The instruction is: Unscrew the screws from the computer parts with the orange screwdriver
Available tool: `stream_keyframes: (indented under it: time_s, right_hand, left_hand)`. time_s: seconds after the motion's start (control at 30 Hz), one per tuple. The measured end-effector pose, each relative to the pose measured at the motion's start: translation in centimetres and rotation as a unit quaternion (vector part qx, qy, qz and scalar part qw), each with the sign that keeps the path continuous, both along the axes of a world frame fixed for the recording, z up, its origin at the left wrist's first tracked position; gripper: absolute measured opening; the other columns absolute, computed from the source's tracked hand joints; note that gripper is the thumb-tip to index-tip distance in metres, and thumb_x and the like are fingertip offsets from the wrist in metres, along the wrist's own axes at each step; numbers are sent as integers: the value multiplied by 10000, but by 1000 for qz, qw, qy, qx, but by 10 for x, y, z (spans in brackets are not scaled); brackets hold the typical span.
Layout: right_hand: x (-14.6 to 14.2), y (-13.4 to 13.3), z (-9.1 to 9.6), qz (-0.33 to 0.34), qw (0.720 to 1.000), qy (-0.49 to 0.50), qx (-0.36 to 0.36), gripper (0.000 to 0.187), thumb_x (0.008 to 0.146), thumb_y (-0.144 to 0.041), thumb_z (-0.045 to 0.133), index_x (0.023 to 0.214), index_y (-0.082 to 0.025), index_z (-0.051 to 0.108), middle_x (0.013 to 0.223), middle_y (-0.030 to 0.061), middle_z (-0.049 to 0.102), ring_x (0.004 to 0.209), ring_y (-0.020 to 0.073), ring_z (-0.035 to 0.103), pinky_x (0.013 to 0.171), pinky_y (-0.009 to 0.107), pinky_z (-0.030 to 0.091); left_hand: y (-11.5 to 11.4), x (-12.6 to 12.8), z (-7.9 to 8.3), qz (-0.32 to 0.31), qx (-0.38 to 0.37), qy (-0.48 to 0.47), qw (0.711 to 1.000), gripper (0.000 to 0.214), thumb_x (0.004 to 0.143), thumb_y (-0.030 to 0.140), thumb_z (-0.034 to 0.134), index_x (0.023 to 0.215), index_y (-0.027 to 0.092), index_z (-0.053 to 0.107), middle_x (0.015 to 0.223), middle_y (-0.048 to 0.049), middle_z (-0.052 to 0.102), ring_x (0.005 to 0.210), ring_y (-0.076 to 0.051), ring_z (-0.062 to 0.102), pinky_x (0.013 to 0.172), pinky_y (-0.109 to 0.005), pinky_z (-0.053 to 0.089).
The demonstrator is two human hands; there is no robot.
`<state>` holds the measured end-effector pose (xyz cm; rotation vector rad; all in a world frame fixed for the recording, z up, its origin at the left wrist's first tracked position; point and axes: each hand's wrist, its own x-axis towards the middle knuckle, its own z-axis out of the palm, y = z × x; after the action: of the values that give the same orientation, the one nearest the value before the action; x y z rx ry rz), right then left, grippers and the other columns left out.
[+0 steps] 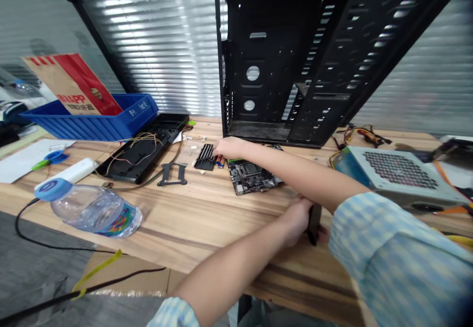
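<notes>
One hand of ours, the right hand [229, 146], is at the center of the frame, with its fingers down at a black holder of slim metal bits [204, 158] and some blue-and-orange batteries [220, 162]; we cannot tell whether it grips something. Our left hand [297, 217], apart from it and lower right of center, is closed around a dark flat piece [314, 222]. Between them, under the right forearm, lies a motherboard [252, 175], whose small printing we cannot read.

About writing, we find most of it at the left. On the paper bag [74, 84], upper left, we read "NAPP" in red, and under it a dark line which is not clear for us. The bag stands in a blue bin [88, 126], marked by white handwriting, also not clear. At the lower left, the bottle [94, 210] lies with its colorful label; its words are too blurred for us.
</notes>
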<state>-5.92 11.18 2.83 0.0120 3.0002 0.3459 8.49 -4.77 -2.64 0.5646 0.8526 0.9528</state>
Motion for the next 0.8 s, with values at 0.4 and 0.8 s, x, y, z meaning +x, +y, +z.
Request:
stream_keyframes:
  time_s: [0.4,0.8]
  right_hand:
    - [4,-11,2,-14,999,12,-47,259,840,-109,556,1006,-196,735,1051,93,721,990,207,649,781,279,492]
    - [241,-88,70,-426,879,215,-3,337,947,-389,476,1068,-172,703,962,144,721,876,303,690,747,418,524]
  left_hand:
    - [-1,-2,0,-12,-6,20,1000,569,744,421,534,1265,195,496,770,-26,604,398,-120,507,403,-254,438]
    - [2,-11,12,136,-25,-75,988,415,781,422,605,1128,213,513,811,-2,585,510,-136,613,475,-236,480]
